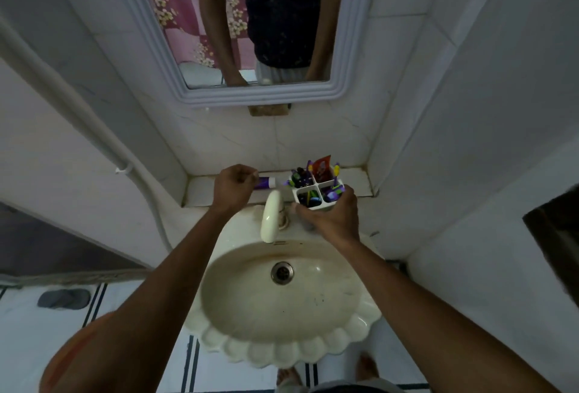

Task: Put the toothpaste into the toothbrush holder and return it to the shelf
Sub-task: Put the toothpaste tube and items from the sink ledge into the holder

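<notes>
Left hand (233, 187) curled over purple toothpaste (265, 182) on shelf (200, 192); right hand (335, 217) fingers wrapped around white toothbrush holder (316, 190).

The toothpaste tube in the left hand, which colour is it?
The toothpaste tube is purple with a white end, seen in the head view.

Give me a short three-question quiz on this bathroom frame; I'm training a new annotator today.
1. True or false: the purple toothpaste tube already stands inside the toothbrush holder.
2. Which hand has its grip on the holder: A) left hand, B) right hand?
3. Fill in: the holder is split into ____ compartments.

Key: 1 false, the tube lies level in the left hand over the shelf. 2 B. 3 four.
</notes>
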Demonstrator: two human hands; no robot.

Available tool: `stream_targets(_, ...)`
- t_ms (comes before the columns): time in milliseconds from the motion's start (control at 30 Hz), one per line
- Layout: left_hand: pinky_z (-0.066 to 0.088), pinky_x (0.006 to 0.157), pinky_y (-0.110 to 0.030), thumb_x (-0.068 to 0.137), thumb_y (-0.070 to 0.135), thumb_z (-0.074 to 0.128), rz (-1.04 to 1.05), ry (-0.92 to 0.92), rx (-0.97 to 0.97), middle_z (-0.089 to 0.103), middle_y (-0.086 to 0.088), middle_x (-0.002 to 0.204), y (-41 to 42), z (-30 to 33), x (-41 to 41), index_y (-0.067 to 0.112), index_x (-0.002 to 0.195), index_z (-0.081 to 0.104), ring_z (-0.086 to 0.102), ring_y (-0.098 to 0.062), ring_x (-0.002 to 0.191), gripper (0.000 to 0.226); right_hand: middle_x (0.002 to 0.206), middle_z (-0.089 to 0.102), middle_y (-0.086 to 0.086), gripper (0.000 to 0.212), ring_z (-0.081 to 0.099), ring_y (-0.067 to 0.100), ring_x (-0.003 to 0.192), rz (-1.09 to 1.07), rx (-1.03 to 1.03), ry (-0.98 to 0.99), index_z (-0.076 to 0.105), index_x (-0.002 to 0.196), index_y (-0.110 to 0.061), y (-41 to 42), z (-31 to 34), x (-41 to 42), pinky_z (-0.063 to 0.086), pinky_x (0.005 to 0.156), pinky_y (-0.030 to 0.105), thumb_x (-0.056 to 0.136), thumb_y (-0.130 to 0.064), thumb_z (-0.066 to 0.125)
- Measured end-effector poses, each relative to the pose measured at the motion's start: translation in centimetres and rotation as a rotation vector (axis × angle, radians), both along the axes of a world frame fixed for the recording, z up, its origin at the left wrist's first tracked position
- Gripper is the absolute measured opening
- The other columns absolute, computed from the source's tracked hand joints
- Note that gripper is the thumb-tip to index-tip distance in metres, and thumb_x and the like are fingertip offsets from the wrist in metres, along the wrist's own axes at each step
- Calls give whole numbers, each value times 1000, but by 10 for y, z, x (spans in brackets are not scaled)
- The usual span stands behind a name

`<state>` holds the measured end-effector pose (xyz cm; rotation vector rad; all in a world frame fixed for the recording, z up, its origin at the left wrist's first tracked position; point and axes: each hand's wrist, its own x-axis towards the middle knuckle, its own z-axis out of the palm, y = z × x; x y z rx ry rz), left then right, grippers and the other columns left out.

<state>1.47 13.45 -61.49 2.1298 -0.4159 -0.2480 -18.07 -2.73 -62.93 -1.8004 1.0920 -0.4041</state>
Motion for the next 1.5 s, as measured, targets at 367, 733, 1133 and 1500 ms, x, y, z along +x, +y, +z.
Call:
stream_targets(367,58,91,-47,102,20,66,-197,-283,342,74,-13,123,10,-74,39,14,128,73,68,-36,109,28,116,72,-13,98,72,6,102,43,39,-2,54,127,-28,-9,-1,11,64,88,34,53,-60,108)
stream_targets(733,36,109,-48,95,34,71,-463,-442,909,50,-12,146,-16,-86,69,16,139,60,44,-33,135,50,119,71,-9,90,74,7,103,71,35,-17,53,120,-31,-13,-8,14,68,92,41,54,-57,109)
stream_targets(1133,62,65,-33,101,43,70,-192,54,110,75,-3,112,12,9,21,21,140,61,80,-17,73,45,128,68,-9,108,73,14,110,90,62,-15,47,127,-34,-15,-7,10,67,96,44,44,-70,106)
stream_targets(1500,66,83,-43,93,20,83,-381,-131,198,80,-4,97,4,112,-33,13,119,79,78,-20,85,28,128,59,-4,122,66,24,120,148,46,63,38,121,-32,-17,-15,1,63,98,47,27,-77,101)
